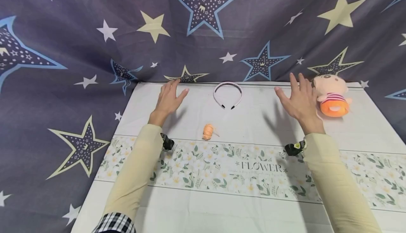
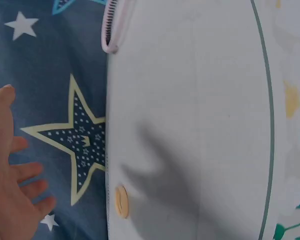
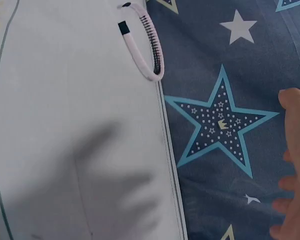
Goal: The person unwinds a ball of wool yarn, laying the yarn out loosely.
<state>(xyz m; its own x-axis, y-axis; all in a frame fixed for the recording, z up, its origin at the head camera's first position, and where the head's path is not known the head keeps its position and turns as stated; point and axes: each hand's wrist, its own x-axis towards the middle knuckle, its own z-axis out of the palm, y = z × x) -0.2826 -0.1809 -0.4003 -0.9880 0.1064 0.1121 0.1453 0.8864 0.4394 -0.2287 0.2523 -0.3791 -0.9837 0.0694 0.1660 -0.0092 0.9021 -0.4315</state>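
Both hands hover over the white table, holding nothing. My left hand [image 1: 168, 99] has its fingers spread toward the back edge, left of a pale pink headband [image 1: 216, 97] with black inner teeth and black tips. In the left wrist view, a small tan oval thing [image 2: 121, 201] lies by the table's back edge; the left hand hides it in the head view. To the headband's right, my right hand [image 1: 299, 100] spreads its fingers, overlapping the edge of a plush doll [image 1: 333, 97] with a striped top and orange bottom. A small orange wound bundle [image 1: 208, 132] lies nearer, between the arms.
A dark star-print curtain [image 1: 203, 53] stands behind the table and along its left side. The tablecloth [image 1: 222, 208] is white with a floral band [image 1: 209, 169] printed "FLOWER". A small black camera [image 1: 167, 142] is strapped to each wrist.
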